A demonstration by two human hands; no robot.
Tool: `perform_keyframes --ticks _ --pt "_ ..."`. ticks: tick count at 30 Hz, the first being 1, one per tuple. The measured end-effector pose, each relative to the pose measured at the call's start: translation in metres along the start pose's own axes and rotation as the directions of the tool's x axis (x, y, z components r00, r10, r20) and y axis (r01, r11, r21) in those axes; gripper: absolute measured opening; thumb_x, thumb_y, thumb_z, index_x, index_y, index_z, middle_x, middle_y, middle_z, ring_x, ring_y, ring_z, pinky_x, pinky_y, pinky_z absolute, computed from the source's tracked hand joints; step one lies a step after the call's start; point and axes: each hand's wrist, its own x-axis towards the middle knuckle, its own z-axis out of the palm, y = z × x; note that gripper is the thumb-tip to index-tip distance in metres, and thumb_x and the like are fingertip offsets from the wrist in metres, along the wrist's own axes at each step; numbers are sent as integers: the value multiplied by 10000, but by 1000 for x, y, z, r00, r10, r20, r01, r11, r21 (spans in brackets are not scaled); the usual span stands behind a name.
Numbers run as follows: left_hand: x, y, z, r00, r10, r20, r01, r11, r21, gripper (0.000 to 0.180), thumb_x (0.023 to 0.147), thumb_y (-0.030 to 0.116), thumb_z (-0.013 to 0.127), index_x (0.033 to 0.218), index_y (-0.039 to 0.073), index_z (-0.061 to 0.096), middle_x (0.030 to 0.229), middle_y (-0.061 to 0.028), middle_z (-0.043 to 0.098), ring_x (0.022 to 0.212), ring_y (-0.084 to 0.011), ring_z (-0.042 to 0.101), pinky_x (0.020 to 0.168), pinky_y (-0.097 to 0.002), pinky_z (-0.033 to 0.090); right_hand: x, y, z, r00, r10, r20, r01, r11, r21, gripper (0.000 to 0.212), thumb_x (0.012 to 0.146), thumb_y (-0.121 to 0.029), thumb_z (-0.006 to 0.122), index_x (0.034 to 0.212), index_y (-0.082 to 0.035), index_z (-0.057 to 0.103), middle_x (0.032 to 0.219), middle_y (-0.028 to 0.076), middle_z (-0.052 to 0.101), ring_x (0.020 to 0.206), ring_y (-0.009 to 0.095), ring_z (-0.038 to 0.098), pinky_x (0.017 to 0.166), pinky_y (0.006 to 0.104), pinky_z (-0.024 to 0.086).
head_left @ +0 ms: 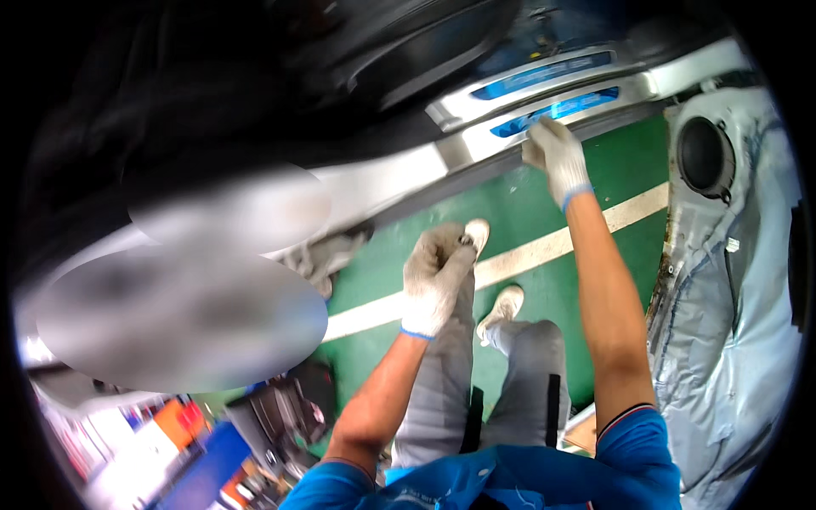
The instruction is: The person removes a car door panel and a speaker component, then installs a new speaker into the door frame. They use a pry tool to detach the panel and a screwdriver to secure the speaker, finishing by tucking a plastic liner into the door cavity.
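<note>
Both of my hands wear whitish knit gloves with blue cuffs. My left hand [437, 276] is closed in front of my body, above the floor. A small dark bit shows at its fingertips, too small to name. My right hand [557, 159] reaches farther ahead to the car's door sill. Its fingers are curled together at the lower edge of a silver sill plate [633, 90] with a blue strip [586, 103]. Whether anything is between those fingers is hidden. Just beyond lies a second silver plate with a blue strip [544, 76].
At the right stands an open car door [710, 246] with a round black speaker [705, 155] and grey sheeting. The green floor [620, 178] carries a white line [552, 245]. Lower left, blurred, are a dark cart or case [276, 416] and orange and blue items.
</note>
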Motion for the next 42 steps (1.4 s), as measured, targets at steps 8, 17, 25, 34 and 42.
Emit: perform_keyframes --ticks 8,17,25,34,42 --pt "-125 28 -80 959 228 -166 -176 944 280 273 948 87 733 1214 30 705 1018 -91 722 889 -206 731 789 -349 592 -285 -18 84 813 148 563 108 912 -395 411 946 -222 705 1261 42 710 1017 106 766 884 157 709 778 289 558" --pt "-274 -29 -212 877 341 -339 -80 798 597 387 859 78 677 1243 82 629 884 -141 692 795 -377 713 681 -483 576 -436 53 187 638 392 663 46 840 -541 211 958 -120 688 1052 61 742 900 56 724 727 108 651 660 271 549" --pt "-386 -125 -425 832 202 -517 -48 954 295 653 880 230 747 1473 59 533 1307 -249 644 1192 -396 666 1008 -466 559 -547 179 349 541 440 717 329 674 -661 177 866 6 683 1026 66 729 851 98 725 685 138 661 617 287 550" --pt "-577 -285 -943 155 441 -884 623 651 434 372 993 321 607 1213 31 683 1158 -196 709 1156 -399 640 1004 -497 501 -713 269 575 358 566 743 373 642 -669 278 870 -27 688 1137 38 728 974 89 719 816 158 680 738 301 571" --pt "-620 -303 -979 644 242 -726 535 535 654 772 752 499 834 1348 68 598 1192 -152 668 1184 -363 612 1166 -546 390 -820 288 761 125 542 831 719 527 -452 226 866 32 697 1085 13 748 922 -5 698 874 75 636 827 247 527"
